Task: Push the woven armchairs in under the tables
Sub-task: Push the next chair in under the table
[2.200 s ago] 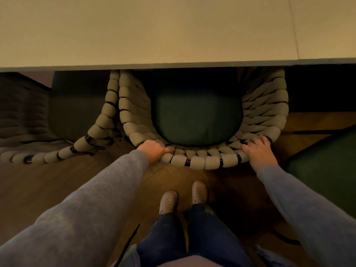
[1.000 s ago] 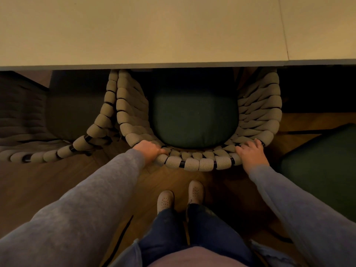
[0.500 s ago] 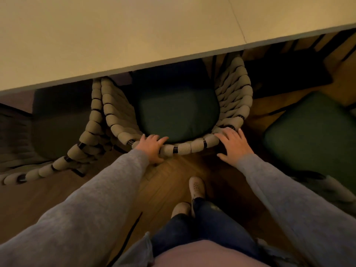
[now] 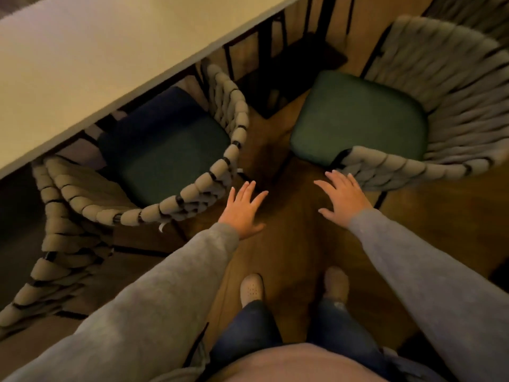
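Note:
A woven armchair with a dark green seat sits partly under the pale table at the upper left. A second woven armchair with a green cushion stands out in the open at the upper right, away from the table. My left hand hovers with fingers spread in the gap between the two chairs, touching nothing. With its fingers straight, my right hand has its fingertips close to the second chair's woven front arm; contact is unclear.
A third woven chair stands at the lower left, close against the first. Black table legs and a dark base show under the table's edge. My two feet stand on the wooden floor.
Both hands have come off the back of the pushed-in chair and opened. My view has swung to the right, bringing the second armchair into sight, and my right hand has moved towards it.

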